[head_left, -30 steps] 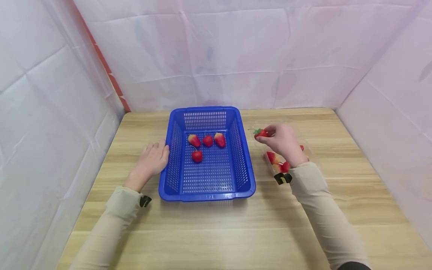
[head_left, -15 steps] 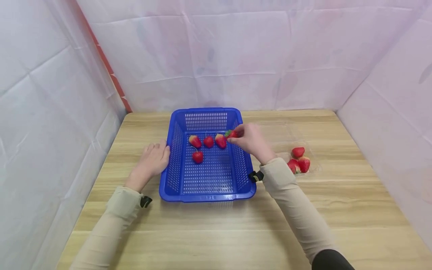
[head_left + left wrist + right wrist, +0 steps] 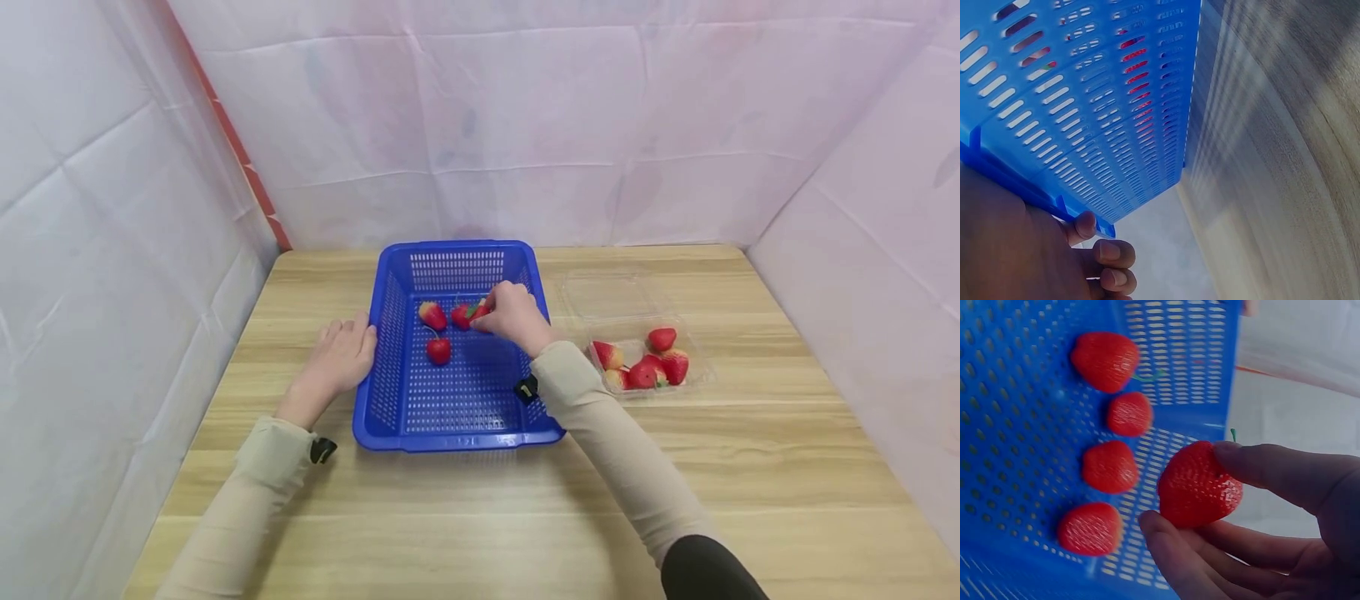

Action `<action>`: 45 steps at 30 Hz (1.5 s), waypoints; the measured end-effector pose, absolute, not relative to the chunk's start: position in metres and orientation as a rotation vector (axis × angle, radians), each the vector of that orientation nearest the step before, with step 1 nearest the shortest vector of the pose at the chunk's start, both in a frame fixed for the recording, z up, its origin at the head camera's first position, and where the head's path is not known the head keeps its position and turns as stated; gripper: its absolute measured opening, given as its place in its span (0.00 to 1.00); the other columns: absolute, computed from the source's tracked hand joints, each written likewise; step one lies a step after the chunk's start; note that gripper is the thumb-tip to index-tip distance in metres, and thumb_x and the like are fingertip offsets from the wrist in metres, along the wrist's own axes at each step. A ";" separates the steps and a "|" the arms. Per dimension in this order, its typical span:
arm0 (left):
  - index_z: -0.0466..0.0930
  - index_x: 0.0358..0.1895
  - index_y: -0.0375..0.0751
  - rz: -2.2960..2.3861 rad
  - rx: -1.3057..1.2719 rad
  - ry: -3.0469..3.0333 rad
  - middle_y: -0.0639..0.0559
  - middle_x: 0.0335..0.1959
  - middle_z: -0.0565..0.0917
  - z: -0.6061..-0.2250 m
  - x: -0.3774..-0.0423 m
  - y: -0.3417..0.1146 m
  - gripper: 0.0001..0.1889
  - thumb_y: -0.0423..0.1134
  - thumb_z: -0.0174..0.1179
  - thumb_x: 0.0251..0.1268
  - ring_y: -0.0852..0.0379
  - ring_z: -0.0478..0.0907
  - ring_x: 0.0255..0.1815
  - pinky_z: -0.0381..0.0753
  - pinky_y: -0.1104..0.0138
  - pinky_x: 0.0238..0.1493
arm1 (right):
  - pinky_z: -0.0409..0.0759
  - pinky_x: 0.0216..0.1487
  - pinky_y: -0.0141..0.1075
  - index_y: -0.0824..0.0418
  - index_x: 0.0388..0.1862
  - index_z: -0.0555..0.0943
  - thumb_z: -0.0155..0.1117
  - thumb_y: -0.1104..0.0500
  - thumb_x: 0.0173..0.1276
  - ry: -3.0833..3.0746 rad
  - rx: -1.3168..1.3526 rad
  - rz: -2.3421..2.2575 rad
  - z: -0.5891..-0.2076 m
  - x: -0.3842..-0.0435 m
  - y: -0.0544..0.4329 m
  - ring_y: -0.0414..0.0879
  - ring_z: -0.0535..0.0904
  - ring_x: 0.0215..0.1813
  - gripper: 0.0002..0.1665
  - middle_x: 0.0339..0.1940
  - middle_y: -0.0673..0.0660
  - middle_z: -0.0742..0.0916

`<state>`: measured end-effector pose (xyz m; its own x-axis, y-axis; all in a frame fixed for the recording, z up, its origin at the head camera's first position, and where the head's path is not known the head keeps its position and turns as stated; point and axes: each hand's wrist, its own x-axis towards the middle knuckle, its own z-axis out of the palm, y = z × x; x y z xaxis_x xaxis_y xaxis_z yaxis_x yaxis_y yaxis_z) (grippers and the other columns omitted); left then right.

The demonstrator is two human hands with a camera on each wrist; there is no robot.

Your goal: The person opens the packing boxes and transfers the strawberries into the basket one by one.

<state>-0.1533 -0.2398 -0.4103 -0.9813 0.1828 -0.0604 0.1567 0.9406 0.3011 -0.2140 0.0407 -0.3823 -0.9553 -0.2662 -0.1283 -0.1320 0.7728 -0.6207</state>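
A: Grip, right side?
B: Right hand [image 3: 1254, 531] pinches one red strawberry [image 3: 1196, 490] between thumb and fingers; short green stem visible near the thumb.

A: Position of the held piece?
B: Over the blue basket [image 3: 457, 440], toward its far right part. Four other fruits [image 3: 1090, 530] lie inside on the perforated floor, one with a green stem, some with pale yellow tops.

A: Left hand [image 3: 341, 354]?
B: Touches the basket's left rim, thumb against it; cannot tell whether it grips.

A: Surroundings?
B: Right of the basket, a clear plastic box [image 3: 635, 345], lid [image 3: 609, 297] folded open to the far side, several strawberries [image 3: 674, 367] within. All on a wooden table [image 3: 780, 475]; pale sheeting [image 3: 525, 108] behind.
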 end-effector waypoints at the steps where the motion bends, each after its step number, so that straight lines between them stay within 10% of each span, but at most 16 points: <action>1: 0.64 0.53 0.37 0.455 0.266 3.009 0.37 0.43 0.77 -0.410 -0.153 -0.240 0.20 0.47 0.27 0.81 0.37 0.69 0.46 0.63 0.48 0.50 | 0.78 0.36 0.40 0.64 0.30 0.85 0.77 0.56 0.57 2.751 -0.312 -0.915 -0.385 -0.215 0.038 0.47 0.79 0.31 0.12 0.31 0.55 0.87; 7: 0.64 0.52 0.36 0.454 0.276 3.020 0.36 0.43 0.78 -0.409 -0.152 -0.238 0.20 0.47 0.28 0.81 0.37 0.70 0.46 0.63 0.48 0.49 | 0.67 0.26 0.36 0.59 0.17 0.71 0.78 0.59 0.55 2.671 -0.318 -0.846 -0.396 -0.223 0.027 0.43 0.67 0.21 0.22 0.15 0.49 0.73; 18: 0.64 0.55 0.36 0.456 0.279 3.003 0.35 0.46 0.78 -0.408 -0.149 -0.236 0.20 0.47 0.28 0.81 0.36 0.70 0.49 0.64 0.47 0.52 | 0.84 0.32 0.39 0.67 0.44 0.77 0.78 0.61 0.57 2.506 -0.232 -0.815 -0.417 -0.230 0.014 0.54 0.87 0.31 0.21 0.36 0.61 0.85; 45: 0.64 0.55 0.35 0.483 0.274 2.998 0.36 0.45 0.78 -0.409 -0.148 -0.239 0.20 0.47 0.27 0.81 0.37 0.70 0.48 0.63 0.48 0.51 | 0.84 0.37 0.42 0.70 0.47 0.78 0.81 0.61 0.53 2.418 -0.175 -0.838 -0.419 -0.227 0.009 0.54 0.86 0.33 0.27 0.40 0.63 0.83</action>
<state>-0.1483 -0.2392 -0.4093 -0.9796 0.1907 -0.0627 0.1614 0.9339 0.3189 -0.2269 0.0094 -0.4191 -0.8297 -0.2965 -0.4729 0.0597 0.7952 -0.6034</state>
